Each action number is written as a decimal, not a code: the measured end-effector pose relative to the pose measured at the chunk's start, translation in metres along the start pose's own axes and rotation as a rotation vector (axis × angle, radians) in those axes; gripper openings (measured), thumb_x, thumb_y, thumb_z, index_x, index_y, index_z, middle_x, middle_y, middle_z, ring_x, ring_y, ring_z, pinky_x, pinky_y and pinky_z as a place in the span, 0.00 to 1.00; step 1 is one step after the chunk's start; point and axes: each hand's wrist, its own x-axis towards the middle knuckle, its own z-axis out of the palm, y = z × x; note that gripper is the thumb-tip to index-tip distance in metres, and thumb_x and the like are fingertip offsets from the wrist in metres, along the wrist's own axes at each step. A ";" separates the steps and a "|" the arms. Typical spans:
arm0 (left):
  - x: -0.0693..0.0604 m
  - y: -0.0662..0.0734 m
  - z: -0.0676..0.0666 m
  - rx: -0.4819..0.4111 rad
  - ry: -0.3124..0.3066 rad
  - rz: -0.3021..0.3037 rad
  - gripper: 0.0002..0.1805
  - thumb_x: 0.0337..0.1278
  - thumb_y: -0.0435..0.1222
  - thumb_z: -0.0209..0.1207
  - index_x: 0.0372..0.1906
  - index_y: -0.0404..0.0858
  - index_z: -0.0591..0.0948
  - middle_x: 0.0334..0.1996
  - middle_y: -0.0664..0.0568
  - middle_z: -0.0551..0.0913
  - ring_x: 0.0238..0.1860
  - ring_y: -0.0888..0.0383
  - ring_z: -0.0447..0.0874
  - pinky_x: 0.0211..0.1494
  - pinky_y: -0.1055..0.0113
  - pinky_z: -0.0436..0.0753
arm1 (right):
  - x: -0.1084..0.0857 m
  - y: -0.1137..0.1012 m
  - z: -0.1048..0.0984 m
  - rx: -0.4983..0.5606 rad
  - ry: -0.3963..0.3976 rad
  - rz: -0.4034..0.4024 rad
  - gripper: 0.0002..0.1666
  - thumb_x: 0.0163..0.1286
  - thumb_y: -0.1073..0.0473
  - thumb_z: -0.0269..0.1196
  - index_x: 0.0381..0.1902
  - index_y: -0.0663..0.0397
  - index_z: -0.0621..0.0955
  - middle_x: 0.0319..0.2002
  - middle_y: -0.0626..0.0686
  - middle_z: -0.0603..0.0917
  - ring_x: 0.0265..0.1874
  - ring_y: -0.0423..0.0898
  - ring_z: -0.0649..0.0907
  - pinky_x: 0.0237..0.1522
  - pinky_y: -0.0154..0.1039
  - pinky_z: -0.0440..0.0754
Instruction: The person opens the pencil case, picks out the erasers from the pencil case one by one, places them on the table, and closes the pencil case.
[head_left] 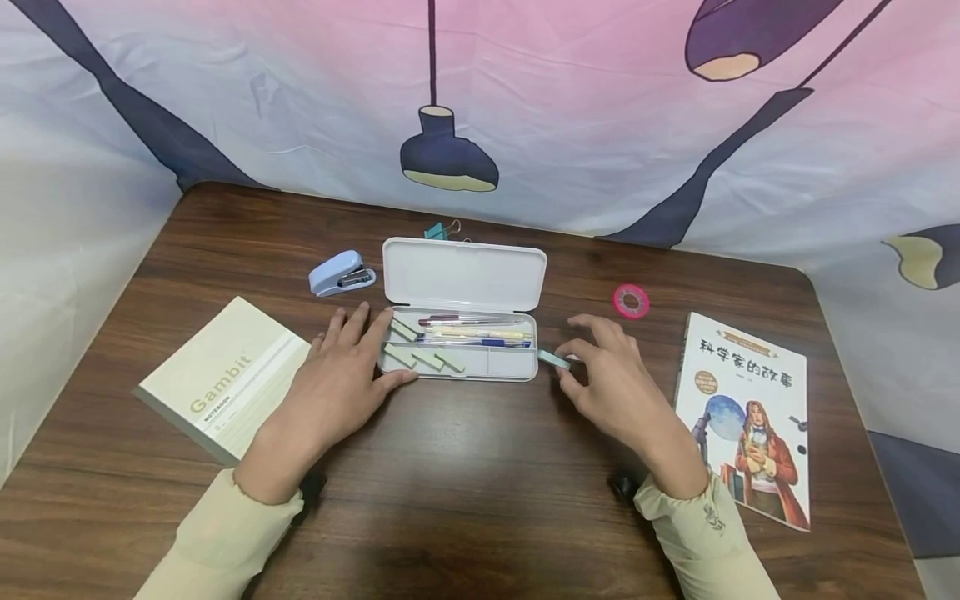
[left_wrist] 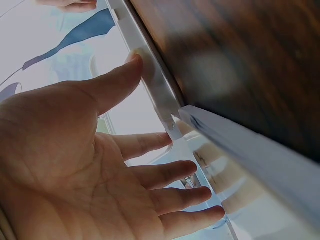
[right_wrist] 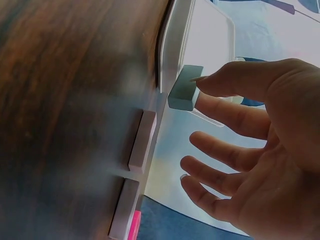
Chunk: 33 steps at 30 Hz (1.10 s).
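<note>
A white pencil case [head_left: 465,277] lies with its lid raised in the middle of the table. Inside are several pens [head_left: 487,342] and several small pale green blocks [head_left: 427,359]. My left hand [head_left: 337,375] rests at the case's left end, thumb and fingers extended; in the left wrist view the thumb touches the case's side. Just off the right end, my right hand [head_left: 611,371] pinches a small green block [right_wrist: 184,90] between thumb and index finger. The other right fingers are loosely bent and hold nothing.
Two more small blocks [right_wrist: 142,142] lie near the right hand. A blue stapler [head_left: 341,273] and teal binder clip [head_left: 437,231] sit behind, left of a pink ring [head_left: 631,301]. A notebook [head_left: 225,375] flanks the left arm, a book [head_left: 746,408] the right.
</note>
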 end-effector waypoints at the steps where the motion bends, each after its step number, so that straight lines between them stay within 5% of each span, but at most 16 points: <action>1: 0.000 0.002 -0.002 0.003 -0.007 -0.001 0.50 0.78 0.57 0.70 0.90 0.36 0.66 0.88 0.23 0.62 0.89 0.17 0.55 0.83 0.16 0.65 | -0.001 0.001 0.000 -0.004 -0.002 0.001 0.09 0.74 0.67 0.75 0.50 0.61 0.93 0.73 0.67 0.83 0.76 0.70 0.79 0.71 0.70 0.79; 11: -0.004 0.015 -0.013 0.018 -0.053 -0.022 0.50 0.82 0.55 0.68 0.91 0.33 0.62 0.89 0.21 0.59 0.90 0.16 0.53 0.85 0.16 0.63 | -0.009 0.009 0.000 -0.039 -0.019 0.037 0.10 0.75 0.66 0.74 0.52 0.62 0.93 0.73 0.68 0.82 0.76 0.71 0.79 0.70 0.71 0.78; 23: 0.002 -0.005 0.006 0.011 0.009 0.010 0.52 0.77 0.61 0.70 0.91 0.37 0.64 0.88 0.22 0.62 0.89 0.16 0.55 0.82 0.15 0.65 | -0.015 0.019 0.000 -0.065 -0.029 0.081 0.11 0.76 0.66 0.73 0.53 0.62 0.93 0.73 0.68 0.82 0.76 0.73 0.78 0.71 0.73 0.77; 33: -0.001 0.007 -0.007 0.011 -0.018 -0.002 0.49 0.79 0.55 0.70 0.90 0.35 0.65 0.87 0.21 0.62 0.89 0.16 0.55 0.83 0.16 0.65 | -0.018 0.021 0.000 -0.072 -0.004 0.070 0.10 0.74 0.66 0.75 0.51 0.62 0.93 0.72 0.69 0.84 0.75 0.73 0.80 0.71 0.73 0.78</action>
